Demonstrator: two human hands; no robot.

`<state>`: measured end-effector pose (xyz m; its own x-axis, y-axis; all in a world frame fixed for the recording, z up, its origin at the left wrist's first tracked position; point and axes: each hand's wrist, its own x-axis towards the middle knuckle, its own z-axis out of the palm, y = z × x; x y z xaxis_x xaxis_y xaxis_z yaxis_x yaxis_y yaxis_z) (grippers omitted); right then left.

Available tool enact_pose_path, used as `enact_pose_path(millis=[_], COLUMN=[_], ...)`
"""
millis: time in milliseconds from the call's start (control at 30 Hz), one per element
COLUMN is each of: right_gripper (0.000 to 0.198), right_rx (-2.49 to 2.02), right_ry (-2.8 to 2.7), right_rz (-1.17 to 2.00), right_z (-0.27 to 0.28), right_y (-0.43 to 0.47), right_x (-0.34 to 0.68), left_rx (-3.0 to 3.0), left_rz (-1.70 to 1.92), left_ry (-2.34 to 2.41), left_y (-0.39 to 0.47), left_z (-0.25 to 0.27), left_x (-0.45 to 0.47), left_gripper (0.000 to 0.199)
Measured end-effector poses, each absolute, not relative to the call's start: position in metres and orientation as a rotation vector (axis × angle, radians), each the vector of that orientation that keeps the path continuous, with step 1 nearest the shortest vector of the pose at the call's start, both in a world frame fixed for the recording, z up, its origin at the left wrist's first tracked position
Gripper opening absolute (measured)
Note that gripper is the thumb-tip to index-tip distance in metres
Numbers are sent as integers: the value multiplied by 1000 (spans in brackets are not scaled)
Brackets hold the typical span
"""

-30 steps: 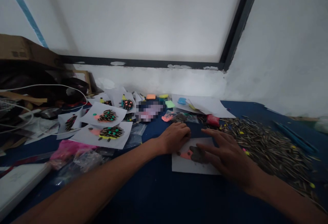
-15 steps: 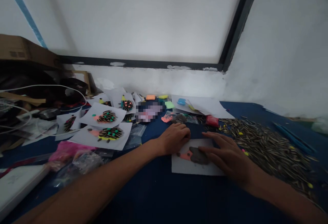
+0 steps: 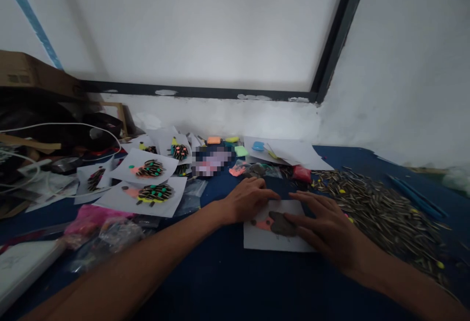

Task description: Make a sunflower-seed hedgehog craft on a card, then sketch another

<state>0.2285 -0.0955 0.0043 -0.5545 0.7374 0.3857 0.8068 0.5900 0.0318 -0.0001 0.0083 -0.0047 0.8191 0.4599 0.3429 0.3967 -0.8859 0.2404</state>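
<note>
A sheet of white paper (image 3: 257,239) lies on the blue table in front of me. On it is a hedgehog shape of flattened modelling clay, with a grey body (image 3: 282,223) and a pink face (image 3: 262,224) with dark dots. My right hand (image 3: 326,225) is open, its fingers stretched out and their tips on the right part of the grey clay. My left hand (image 3: 249,199) rests at the sheet's upper left edge, one digit reaching out over the paper and the other fingers bent; I see nothing held in it.
Sunflower seeds (image 3: 382,213) are heaped at the right, near blue tweezers (image 3: 418,196). Finished hedgehog pictures (image 3: 154,196) lie at the left, behind a pink bag (image 3: 91,220). Clay packs, including an orange one (image 3: 214,140) and a red one (image 3: 301,173), sit toward the wall.
My left hand has a digit stretched further right over the paper than before. My right hand stays on the grey clay. The whole view has shifted slightly.
</note>
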Motion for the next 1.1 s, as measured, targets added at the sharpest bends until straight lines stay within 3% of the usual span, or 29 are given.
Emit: enact_pose_path(millis=[233,800,1100], right_gripper=[31,35,28], right_rx=[-1353,-1277,-1163], right_ry=[-2384,-2456,-2453], right_rz=[-166,-250,-297], right_z=[12,4,8], right_y=[-104,-114,-117], right_x=[225,231,227], left_rx=[2829,2821,2831], left_rz=[633,647,654], left_ry=[629,612,623], left_y=[12,11,10], left_z=[-9,-6,-6], left_x=[-1,-1,-1], left_gripper=[28,26,26])
